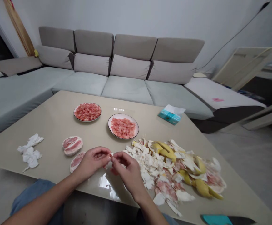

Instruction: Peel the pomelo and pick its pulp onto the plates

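Observation:
Both my hands meet over the near edge of the beige table (56, 118). My left hand (92, 161) and my right hand (126, 170) pinch a small pomelo segment (109, 162) between their fingertips, its white membrane showing. Two more unpeeled pomelo segments lie just left of my left hand: one (72, 145) farther out, one (76, 161) partly behind my wrist. Two plates of peeled pink pulp stand beyond: one (87, 112) at the back, one (123, 126) nearer my hands.
A big heap of white pith and yellow peel (173, 165) spreads to the right of my hands. Crumpled tissues (30, 151) lie at the left. A teal tissue pack (170, 114) sits at the far edge, a teal-handled knife (227, 220) at the near right. A grey sofa (126, 68) stands behind.

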`<state>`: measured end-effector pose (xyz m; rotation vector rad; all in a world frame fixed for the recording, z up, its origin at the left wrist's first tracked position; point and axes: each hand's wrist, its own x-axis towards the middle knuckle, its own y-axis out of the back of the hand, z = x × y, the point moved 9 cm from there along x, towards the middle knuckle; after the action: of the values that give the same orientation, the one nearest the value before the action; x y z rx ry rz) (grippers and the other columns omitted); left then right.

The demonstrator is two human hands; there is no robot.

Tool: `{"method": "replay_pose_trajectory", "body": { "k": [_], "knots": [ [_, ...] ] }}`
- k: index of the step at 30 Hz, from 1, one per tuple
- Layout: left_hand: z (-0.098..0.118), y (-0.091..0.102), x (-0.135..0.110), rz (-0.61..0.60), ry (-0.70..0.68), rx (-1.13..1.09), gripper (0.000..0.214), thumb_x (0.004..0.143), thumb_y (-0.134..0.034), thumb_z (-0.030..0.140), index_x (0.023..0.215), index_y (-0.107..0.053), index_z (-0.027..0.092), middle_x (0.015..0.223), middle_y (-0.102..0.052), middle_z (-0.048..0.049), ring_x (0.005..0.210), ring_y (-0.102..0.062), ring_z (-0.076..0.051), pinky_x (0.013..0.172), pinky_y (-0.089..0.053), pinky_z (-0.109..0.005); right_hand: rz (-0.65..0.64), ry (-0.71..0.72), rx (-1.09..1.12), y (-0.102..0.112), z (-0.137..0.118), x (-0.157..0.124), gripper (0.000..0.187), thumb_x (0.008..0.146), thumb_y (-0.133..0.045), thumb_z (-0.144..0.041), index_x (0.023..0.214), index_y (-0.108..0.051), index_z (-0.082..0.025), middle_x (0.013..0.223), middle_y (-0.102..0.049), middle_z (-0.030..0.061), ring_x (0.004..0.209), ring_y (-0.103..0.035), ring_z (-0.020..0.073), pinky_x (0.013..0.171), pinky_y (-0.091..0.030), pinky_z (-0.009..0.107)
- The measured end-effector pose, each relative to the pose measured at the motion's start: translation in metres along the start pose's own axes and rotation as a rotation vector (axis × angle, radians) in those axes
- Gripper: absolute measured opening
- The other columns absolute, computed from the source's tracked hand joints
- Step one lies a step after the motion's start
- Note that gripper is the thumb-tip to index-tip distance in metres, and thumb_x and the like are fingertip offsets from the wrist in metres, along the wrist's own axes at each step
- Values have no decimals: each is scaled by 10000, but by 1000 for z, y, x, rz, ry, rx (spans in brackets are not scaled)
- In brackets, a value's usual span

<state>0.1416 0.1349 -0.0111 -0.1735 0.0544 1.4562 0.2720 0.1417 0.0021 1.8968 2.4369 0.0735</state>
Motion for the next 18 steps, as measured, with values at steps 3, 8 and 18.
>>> {"method": "replay_pose_trajectory", "body": {
  "k": [3,8,18],
  "knots": [
    [-1,1,0,12,-47,-12,326,735,-746,364,963,-646,154,810,-610,-14,695,-546,-111,651,-473,-227,60,195,-223,4,-18,-3,112,831,-626,-302,840,-694,-214,773,-672,51,684,-613,181,639,-486,299],
    [9,0,-3,18,-164,124,228,793,-697,343,941,-699,169,931,-620,-56,753,-566,-128,648,-476,-223,108,299,-327,5,-26,-8,134,834,-581,-246,807,-709,-216,709,-651,32,603,-548,152,593,-422,285],
    [-4,-10,-2,-176,67,-130,333,776,-720,411,961,-672,138,728,-646,-18,597,-560,-106,541,-467,-220,-129,-153,200,-8,11,0,311,746,-707,-478,765,-708,-167,645,-625,5,560,-479,112,529,-360,232]
  ]
}}
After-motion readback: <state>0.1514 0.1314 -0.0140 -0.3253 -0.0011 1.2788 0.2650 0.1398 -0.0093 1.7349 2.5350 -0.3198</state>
